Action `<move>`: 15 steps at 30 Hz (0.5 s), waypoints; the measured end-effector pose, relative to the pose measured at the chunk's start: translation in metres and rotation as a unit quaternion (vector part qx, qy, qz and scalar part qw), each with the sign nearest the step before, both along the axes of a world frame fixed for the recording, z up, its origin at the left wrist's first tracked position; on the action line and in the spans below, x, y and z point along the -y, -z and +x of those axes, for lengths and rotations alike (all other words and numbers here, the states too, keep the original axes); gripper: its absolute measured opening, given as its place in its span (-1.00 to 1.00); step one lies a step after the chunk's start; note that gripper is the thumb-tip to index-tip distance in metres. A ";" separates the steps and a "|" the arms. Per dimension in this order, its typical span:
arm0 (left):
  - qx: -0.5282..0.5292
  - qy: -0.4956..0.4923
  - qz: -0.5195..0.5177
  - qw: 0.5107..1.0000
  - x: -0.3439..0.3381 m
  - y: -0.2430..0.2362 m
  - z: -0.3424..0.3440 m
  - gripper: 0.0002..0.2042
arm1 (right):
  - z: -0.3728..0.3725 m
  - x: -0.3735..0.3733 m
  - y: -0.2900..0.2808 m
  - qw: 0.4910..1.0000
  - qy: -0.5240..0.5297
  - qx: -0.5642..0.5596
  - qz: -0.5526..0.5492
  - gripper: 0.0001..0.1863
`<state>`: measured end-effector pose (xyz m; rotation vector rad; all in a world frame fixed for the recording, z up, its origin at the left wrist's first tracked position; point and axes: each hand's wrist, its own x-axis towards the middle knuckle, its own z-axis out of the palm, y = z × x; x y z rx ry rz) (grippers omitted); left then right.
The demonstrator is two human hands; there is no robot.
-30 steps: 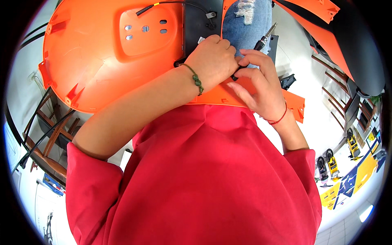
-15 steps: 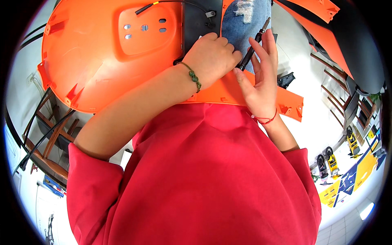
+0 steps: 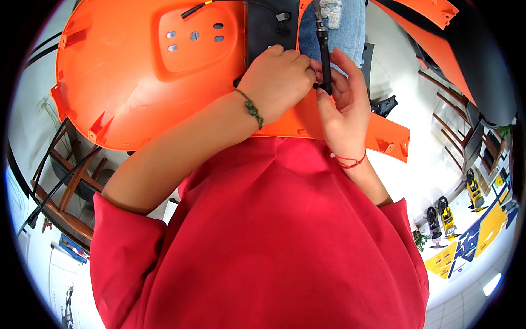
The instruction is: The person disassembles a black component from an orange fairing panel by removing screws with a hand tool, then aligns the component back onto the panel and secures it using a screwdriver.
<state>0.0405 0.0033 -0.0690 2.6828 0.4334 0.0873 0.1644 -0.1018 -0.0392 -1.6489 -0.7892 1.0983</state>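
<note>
A slim black screwdriver-like tool (image 3: 324, 57) with a metal end points away from me, over my jeans. My right hand (image 3: 348, 101) has thumb and fingers closed about its lower part. Beside it, my left hand (image 3: 280, 79) is closed, back up, with its fingers curled toward the tool's lower end; what they pinch is hidden. Under both hands lies a large orange plastic shell (image 3: 120, 71), with a recessed, slotted area at the left and a narrow strip running right. A black panel (image 3: 263, 33) adjoins it, carrying a thin black cable (image 3: 230, 2).
Orange and black body panels (image 3: 471, 60) rise at the right. A small black part (image 3: 384, 106) sits near the shell's right strip. Wooden chairs (image 3: 71, 192) stand at the left, with more at the right. Yellow and black wheeled items (image 3: 446, 216) are farther right.
The tool has swung from leaning right to nearly straight away from me. My right fingers have closed in around it, and my left hand has shifted slightly left.
</note>
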 end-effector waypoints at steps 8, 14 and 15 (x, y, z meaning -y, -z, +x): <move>0.073 -0.051 -0.170 0.981 0.007 -0.078 -0.042 -0.86 | 0.008 -0.004 -0.007 0.986 -0.086 0.142 0.027 -0.46; 0.152 -0.016 -0.232 0.961 0.021 -0.102 -0.053 -0.74 | 0.011 -0.013 -0.002 0.936 -0.228 0.245 0.108 -0.65; 0.158 -0.003 -0.235 0.959 0.020 -0.109 -0.055 -0.70 | 0.011 -0.014 0.001 0.934 -0.232 0.245 0.114 -0.66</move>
